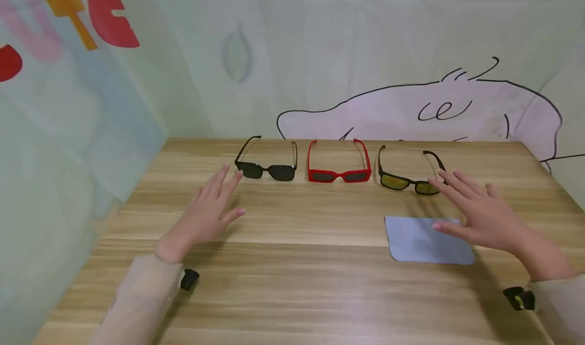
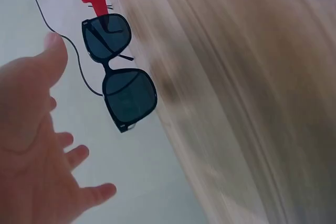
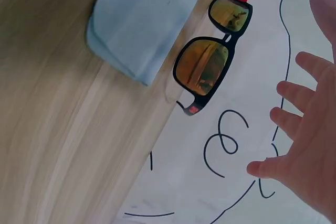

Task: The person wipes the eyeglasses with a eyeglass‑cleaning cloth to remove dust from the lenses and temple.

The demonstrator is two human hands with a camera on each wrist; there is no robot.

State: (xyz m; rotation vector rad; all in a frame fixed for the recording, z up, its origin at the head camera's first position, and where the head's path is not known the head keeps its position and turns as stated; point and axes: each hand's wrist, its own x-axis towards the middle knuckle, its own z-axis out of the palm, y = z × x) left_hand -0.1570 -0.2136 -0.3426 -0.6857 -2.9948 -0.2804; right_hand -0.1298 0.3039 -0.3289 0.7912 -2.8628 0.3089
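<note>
Three pairs of sunglasses stand in a row near the table's back edge, temples unfolded toward the wall. Black sunglasses [image 1: 281, 173] are on the left, red-framed sunglasses [image 1: 339, 176] in the middle, and black sunglasses with yellow lenses [image 1: 395, 182] on the right. My left hand [image 1: 205, 218], fingers spread, hovers just in front of the black pair and holds nothing. Over a grey-blue cloth [image 1: 420, 243] my right hand [image 1: 484, 218] is held with fingers extended, its fingertips overlapping the yellow-lensed pair in the head view. In the right wrist view those yellow lenses [image 3: 202, 66] appear apart from the hand.
The wooden table [image 1: 292, 284] meets a pale printed backdrop [image 1: 320, 40] behind the glasses and at the left side. A line-drawn figure and colourful letters decorate it. Dark wrist devices [image 1: 189, 279] sit at both sleeve cuffs.
</note>
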